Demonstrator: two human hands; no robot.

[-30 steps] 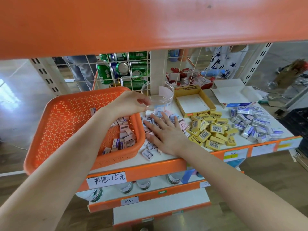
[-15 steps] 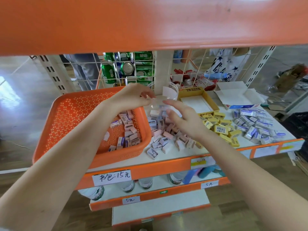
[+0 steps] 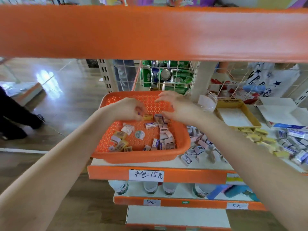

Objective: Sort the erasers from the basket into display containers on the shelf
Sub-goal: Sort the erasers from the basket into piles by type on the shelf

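The orange basket (image 3: 141,156) stands on the shelf's left end with several small erasers (image 3: 164,136) loose inside. My left hand (image 3: 128,110) is down in the basket, its fingertips bunched on a small purple-marked eraser, right beside a yellow eraser (image 3: 148,117). My right hand (image 3: 178,107) hovers over the basket's back right part with fingers spread, holding nothing. Behind it stand a clear round container (image 3: 208,100), a yellow open box (image 3: 233,103) and a white open box (image 3: 280,112). Piles of pink-white erasers (image 3: 200,145), yellow erasers (image 3: 260,135) and blue-white erasers (image 3: 293,140) lie on the shelf.
An orange upper shelf edge (image 3: 150,34) hangs low over the work area. A wire grid with green cans (image 3: 166,75) closes the back. Bottles (image 3: 150,187) stand on the lower shelf. A person's dark leg (image 3: 15,117) is on the floor at left.
Both hands have moved left from the clear container and the shelf pile into the basket. The view has shifted left, and the right hand has left the pink-white pile.
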